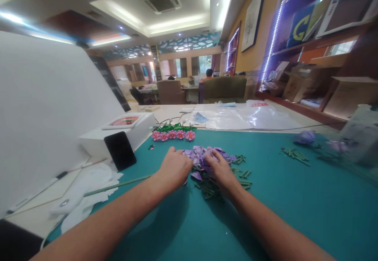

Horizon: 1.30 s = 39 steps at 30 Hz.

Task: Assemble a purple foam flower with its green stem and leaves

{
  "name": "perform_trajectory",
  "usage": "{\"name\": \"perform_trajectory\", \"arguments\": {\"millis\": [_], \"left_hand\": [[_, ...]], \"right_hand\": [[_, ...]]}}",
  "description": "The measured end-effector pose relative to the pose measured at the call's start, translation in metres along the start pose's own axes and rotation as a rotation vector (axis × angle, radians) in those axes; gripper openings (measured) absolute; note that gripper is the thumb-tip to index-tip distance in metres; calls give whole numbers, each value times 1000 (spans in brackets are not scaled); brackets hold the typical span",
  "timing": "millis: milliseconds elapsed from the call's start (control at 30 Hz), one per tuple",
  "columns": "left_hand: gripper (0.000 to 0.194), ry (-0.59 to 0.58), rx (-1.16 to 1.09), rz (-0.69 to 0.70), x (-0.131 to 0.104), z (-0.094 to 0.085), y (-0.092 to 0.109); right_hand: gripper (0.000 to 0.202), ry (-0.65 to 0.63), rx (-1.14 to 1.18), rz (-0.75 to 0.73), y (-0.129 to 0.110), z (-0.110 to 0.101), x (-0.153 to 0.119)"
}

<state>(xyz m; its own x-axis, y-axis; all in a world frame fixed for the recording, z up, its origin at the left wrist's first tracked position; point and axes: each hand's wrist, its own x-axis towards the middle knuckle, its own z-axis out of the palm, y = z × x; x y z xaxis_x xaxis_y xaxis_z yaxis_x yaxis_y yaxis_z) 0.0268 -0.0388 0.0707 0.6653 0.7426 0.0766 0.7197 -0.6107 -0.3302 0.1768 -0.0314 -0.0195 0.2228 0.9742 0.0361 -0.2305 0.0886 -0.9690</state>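
Note:
My left hand (176, 167) is closed at the left side of a pile of purple petal pieces (199, 150); whatever its fingers hold is hidden. On the other side, my right hand (222, 170) reaches into the same pile, thumb and fingers curled around a pale purple petal piece (209, 154). Small purple ring-shaped pieces (233, 157) lie just beyond the right fingers. Dark green stick pieces (211, 190) are heaped below and between my hands, with more short green sticks (245, 174) to the right. Everything lies on a green mat (283, 206).
Pink toy flowers (173, 136) with green leaves lie at the mat's back. A phone (119, 150) leans on a white box at left, near a long green stem (118, 185) and white paper (85, 202). Purple flowers (305, 137) and green pieces (295, 154) are at right. People sit far off.

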Motion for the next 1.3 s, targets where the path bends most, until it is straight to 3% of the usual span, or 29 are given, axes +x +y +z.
{"name": "perform_trajectory", "arguments": {"millis": [333,533,667,833,967,1067,1133,1200,1300], "left_hand": [[18,52,-43,2,-2,0,2],[17,9,-47,-15,-3,-6,5],[16,26,-63,-18,-2,0,2],[19,107,-77,-35,-3,12,-10],[25,130,-127,-92,-3,0,-24],[29,167,-297,-137,-2,-25,-39],[31,222,-510,-178,-3,-43,-49],[30,299,-786,-213,-3,-57,-55],[29,452,-1162,-156,-1,-65,-56]], "right_hand": [[60,-30,14,-8,-2,1,-1],[64,2,-15,-12,2,1,1],[66,10,-57,-38,1,-2,2],[80,-62,-110,-100,-17,-12,1],[73,-91,-47,-163,-35,-21,2],[61,50,-25,-170,-39,-24,5],[55,68,-48,-143,-40,-22,5],[49,-21,-106,-132,-40,-17,0],[41,-231,-203,-171,-43,-6,-15]]}}
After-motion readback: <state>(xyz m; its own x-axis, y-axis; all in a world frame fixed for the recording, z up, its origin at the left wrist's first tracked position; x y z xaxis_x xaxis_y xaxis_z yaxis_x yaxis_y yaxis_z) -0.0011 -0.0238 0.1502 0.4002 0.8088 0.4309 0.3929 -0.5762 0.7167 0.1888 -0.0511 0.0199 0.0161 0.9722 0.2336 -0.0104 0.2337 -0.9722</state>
